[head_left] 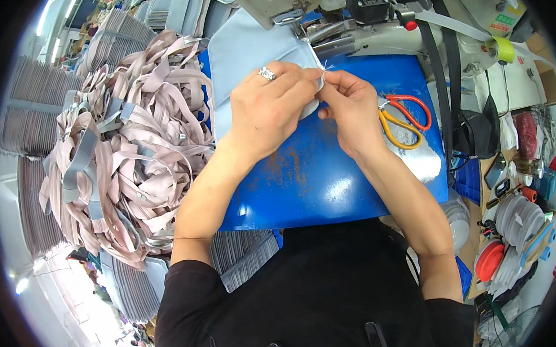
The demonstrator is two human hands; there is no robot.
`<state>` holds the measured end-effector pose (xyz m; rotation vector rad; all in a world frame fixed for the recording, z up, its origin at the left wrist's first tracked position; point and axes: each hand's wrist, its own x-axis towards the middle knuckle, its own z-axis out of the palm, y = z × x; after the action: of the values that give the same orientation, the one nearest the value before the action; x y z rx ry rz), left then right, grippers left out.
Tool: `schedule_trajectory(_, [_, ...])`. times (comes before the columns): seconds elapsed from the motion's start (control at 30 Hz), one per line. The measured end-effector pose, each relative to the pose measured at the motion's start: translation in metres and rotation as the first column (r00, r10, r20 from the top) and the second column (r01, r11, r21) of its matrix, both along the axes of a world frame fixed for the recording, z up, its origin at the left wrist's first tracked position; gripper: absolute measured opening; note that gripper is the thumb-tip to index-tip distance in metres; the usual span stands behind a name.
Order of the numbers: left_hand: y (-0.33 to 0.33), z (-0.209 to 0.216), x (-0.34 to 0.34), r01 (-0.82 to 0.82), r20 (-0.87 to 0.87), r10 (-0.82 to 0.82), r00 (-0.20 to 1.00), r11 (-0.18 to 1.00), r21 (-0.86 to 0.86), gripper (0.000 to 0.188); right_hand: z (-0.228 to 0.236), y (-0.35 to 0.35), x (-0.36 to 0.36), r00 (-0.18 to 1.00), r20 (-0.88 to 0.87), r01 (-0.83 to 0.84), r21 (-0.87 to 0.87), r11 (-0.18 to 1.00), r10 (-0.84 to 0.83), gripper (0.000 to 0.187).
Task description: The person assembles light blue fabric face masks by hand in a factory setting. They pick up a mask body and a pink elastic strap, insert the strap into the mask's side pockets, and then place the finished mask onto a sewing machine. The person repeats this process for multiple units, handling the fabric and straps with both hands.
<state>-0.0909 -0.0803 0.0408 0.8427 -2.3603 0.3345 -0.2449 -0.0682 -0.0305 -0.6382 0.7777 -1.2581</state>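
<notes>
A light grey-blue fabric panel (pixel 238 54) with a white edge lies on the blue tabletop (pixel 303 178), its far end by the sewing machine (pixel 346 40). My left hand (pixel 269 105), with a ring on one finger, rests over the panel and grips its right edge, fingers bent. At that same edge my right hand (pixel 353 108) pinches with thumb and forefinger, its tips almost meeting the left ones. Fine white thread ends stick up there; the exact pinch point is partly hidden. Scissors (pixel 406 121) with one red and one yellow handle lie just right of my right hand.
A large heap of pale pink straps (pixel 134 149) crowds the table's left side. Stacked grey panels (pixel 33 103) stand beyond it, with more panels (pixel 241 256) below the table edge. Black belts (pixel 444 61) hang on the right, near shelves holding spools and discs (pixel 519 219).
</notes>
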Motion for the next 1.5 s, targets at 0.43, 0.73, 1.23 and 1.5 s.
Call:
schedule_trajectory(0.43, [0.027, -0.027, 0.007, 0.047, -0.302, -0.004, 0.953, 0.99, 0.135, 0.019, 0.007, -0.039, 0.038, 0.985, 0.025, 0.166, 0.11, 0.98, -0.169, 0.013])
schedule_trajectory(0.73, [-0.032, -0.022, 0.051, -0.195, -0.024, 0.324, 0.946, 0.626, 0.755, 0.043, -0.002, -0.052, 0.014, 0.972, -0.201, 0.137, 0.052, 0.989, -0.124, 0.02])
schedule_trajectory(1.23, [-0.054, -0.085, 0.03, 0.79, -0.73, 0.628, -0.269, 0.577, 0.205, 0.032, -0.001, -0.056, 0.014, 0.975, -0.213, 0.085, 0.065, 0.994, -0.07, 0.016])
schedule_trajectory(1.5, [0.036, -0.035, 0.079, -0.252, 0.027, 0.256, 0.966, 0.925, 0.285, 0.021, 0.003, -0.047, 0.019, 0.972, -0.235, 0.03, 0.082, 0.996, -0.01, 0.016])
